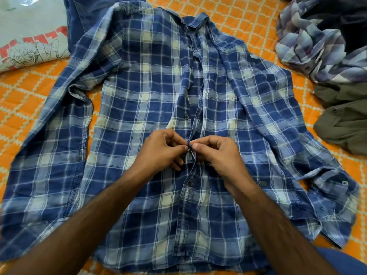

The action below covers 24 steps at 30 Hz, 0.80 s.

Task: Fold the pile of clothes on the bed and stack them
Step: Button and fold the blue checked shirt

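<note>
A blue and white plaid shirt lies spread front-up on the orange patterned bed cover, collar at the far end and both sleeves out to the sides. My left hand and my right hand meet at the middle of the shirt's front placket. Both pinch the placket edges around a dark button. The button below it looks fastened; the placket above stands apart up to the collar.
A crumpled pile of clothes sits at the right: a grey-purple checked garment, dark fabric and an olive-green garment. A grey printed T-shirt and blue denim lie at the far left. My blue-clad knee shows bottom right.
</note>
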{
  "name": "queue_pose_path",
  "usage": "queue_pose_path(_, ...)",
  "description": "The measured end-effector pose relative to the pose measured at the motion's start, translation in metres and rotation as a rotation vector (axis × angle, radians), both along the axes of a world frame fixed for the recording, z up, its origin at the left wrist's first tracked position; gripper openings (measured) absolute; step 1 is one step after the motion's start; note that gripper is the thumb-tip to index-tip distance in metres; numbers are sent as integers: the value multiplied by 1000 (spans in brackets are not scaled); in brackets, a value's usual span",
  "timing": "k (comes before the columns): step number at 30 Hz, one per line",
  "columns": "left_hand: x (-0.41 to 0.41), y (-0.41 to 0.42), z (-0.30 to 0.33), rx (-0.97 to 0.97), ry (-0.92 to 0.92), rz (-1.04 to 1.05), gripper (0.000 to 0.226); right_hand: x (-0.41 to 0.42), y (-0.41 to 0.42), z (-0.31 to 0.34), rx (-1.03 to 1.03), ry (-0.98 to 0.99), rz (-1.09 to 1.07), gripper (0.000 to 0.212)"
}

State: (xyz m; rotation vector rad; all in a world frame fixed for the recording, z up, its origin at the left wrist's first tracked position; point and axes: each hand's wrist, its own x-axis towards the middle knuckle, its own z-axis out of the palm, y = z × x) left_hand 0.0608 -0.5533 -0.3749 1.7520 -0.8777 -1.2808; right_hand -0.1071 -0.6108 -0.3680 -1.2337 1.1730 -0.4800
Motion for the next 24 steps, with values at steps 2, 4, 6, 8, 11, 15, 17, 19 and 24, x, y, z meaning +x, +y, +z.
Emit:
queue_pose_path(2, -1, 1, -1, -9, -10, 11, 6, -1, -2, 0, 18, -22, 6, 7)
queue_pose_path(4, -1, 1, -1, -15, 13, 23, 5, -1, -2, -1, -12, 7, 24, 9)
queue_pose_path(6, -1, 1, 0, -17, 23, 23, 4, 1, -1, -2, -50, 45, 22, 12)
queue_pose_path(8, 0, 2, 3, -15, 29, 15, 4, 4, 0, -4, -70, 70, 11, 12)
queue_pose_path(11, 0, 2, 9, -6, 62, 3, 13, 6, 2, -6, -98, 99, 1, 14)
queue_pose_path(15, -2, 2, 12, -12, -8, -22, 13, 7, 3, -6, -113, 131, 2, 16)
queue_pose_path(17, -2, 3, 10, -27, -81, -27, 7, 8, 3, -6, -85, 128, -7, 17)
queue_pose_path(19, -3, 3, 9, -36, -126, -23, 5, 10, 2, -7, -65, 118, -14, 18)
queue_pose_path(24, -6, 5, 10, -72, -304, -53, 6, 10, 1, -7, -19, 103, -63, 24)
